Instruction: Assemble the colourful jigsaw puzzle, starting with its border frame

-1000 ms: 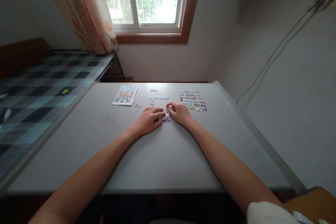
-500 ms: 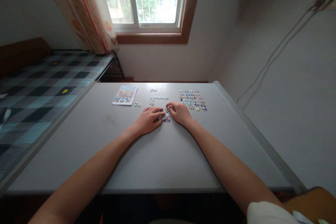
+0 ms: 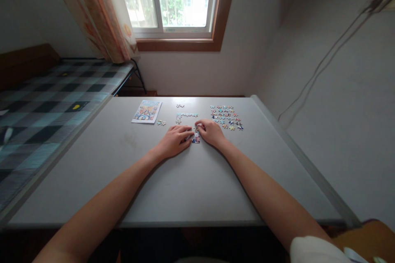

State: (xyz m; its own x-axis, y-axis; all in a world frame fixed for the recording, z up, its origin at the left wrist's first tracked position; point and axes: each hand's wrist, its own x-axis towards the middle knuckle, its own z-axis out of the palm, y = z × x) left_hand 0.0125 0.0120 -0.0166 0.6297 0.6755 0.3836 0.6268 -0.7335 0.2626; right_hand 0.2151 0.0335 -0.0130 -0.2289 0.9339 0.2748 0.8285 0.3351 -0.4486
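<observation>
A partly joined jigsaw puzzle (image 3: 196, 137) lies on the table between my hands, with its upper edge strip (image 3: 187, 114) reaching away from me. My left hand (image 3: 177, 139) rests flat over the puzzle's left side, fingers apart, fingertips touching the pieces and hiding some of them. On the right, my right hand (image 3: 210, 132) is curled, thumb and forefinger pinched on a small puzzle piece (image 3: 196, 128) at the puzzle's right edge. Most of that piece is hidden by the fingers.
Loose puzzle pieces (image 3: 226, 117) lie in rows at the right. Smaller groups sit at the back (image 3: 180, 106) and left (image 3: 161, 123), near a printed picture sheet (image 3: 147, 111). Beyond the grey table (image 3: 191, 189) are a bed (image 3: 61, 90), curtain (image 3: 101, 16) and window (image 3: 185, 0).
</observation>
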